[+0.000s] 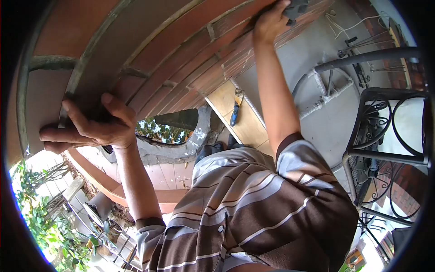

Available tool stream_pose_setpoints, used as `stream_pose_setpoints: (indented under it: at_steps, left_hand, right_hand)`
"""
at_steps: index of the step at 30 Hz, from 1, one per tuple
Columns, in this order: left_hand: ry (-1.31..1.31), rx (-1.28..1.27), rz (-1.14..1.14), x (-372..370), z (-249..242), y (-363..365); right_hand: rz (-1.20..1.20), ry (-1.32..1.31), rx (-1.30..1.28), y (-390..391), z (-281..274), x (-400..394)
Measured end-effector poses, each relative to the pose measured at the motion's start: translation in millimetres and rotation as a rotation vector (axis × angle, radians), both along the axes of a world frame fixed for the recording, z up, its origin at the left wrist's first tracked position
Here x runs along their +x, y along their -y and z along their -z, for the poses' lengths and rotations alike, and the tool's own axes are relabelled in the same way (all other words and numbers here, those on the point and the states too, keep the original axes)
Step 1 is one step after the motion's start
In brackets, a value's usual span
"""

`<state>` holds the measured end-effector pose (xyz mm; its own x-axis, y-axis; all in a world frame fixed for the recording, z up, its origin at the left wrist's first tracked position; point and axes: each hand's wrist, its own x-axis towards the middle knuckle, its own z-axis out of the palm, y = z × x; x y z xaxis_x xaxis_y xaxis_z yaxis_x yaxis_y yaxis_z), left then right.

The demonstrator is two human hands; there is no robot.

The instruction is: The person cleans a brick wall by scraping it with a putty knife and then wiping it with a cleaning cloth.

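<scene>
My left hand (pixel 90 124) rests against the brick wall (pixel 176 59), its fingers spread apart and nothing held in them. Higher up at the top of the view, my right arm reaches along the same wall. My right hand (pixel 270 25) is closed around a crumpled dark grey cloth (pixel 297 11) at the wall's surface. Part of the cloth is cut off by the frame edge. Pale mortar joints run between the red-brown bricks.
A blue-handled scraper (pixel 235 111) lies on a tan tiled ledge (pixel 251 129) below the wall. Left of it is a rough grey cement-rimmed opening (pixel 201 136). Black wrought-iron chairs (pixel 385 152) and a round frame (pixel 324 97) stand on the right; plants (pixel 45 217) fill the lower left.
</scene>
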<state>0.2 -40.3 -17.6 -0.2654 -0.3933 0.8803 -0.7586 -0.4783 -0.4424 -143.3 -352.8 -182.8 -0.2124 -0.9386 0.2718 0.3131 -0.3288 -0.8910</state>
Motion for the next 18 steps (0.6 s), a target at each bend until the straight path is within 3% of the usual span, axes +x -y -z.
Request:
stream_pose_setpoints:
  at_steps: [2, 4, 6, 8, 9, 10, 13, 16, 17, 18]
  left_hand:
    - [0.014, -0.01, -0.032, 3.4, 2.2, -2.7]
    - [0.009, -0.011, -0.026, 1.6, 1.2, -0.4]
    - [-0.001, -0.008, -0.023, -1.7, 0.1, -0.4]
    - [0.001, -0.018, -0.049, 0.3, 1.9, -0.8]
    - [0.003, -0.024, -0.063, 1.7, 2.4, -0.9]
    - [-0.001, -0.026, -0.077, 1.8, 4.1, -1.6]
    - [0.014, 0.007, -0.064, 1.0, 2.1, -3.9]
    - [0.02, 0.012, -0.034, -0.7, -0.4, -2.2]
    - [0.02, 0.006, -0.034, -0.2, -0.8, -1.1]
    - [0.02, 0.001, -0.033, 0.2, -1.3, -0.2]
  right_hand:
    - [0.016, -0.116, -0.192, -43.0, -13.1, 18.4]
    - [0.013, -0.238, -0.383, -139.2, -23.3, 47.3]
    - [-0.002, -0.547, -0.592, -189.2, 18.9, 39.9]
    - [-0.064, -0.725, -0.576, -202.7, 79.0, 29.1]
    - [-0.125, -0.647, -0.365, -202.9, 111.6, 32.7]
    - [-0.237, -0.466, 0.031, -195.1, 165.2, 42.4]
    - [-0.316, 0.206, 0.537, -115.5, 196.5, 28.2]
    - [-0.22, 0.556, 0.883, -87.6, 194.6, 25.0]
    - [-0.224, 0.466, 0.755, -100.4, 196.5, 28.1]
    - [-0.259, 0.448, 0.845, -117.6, 198.7, 32.9]
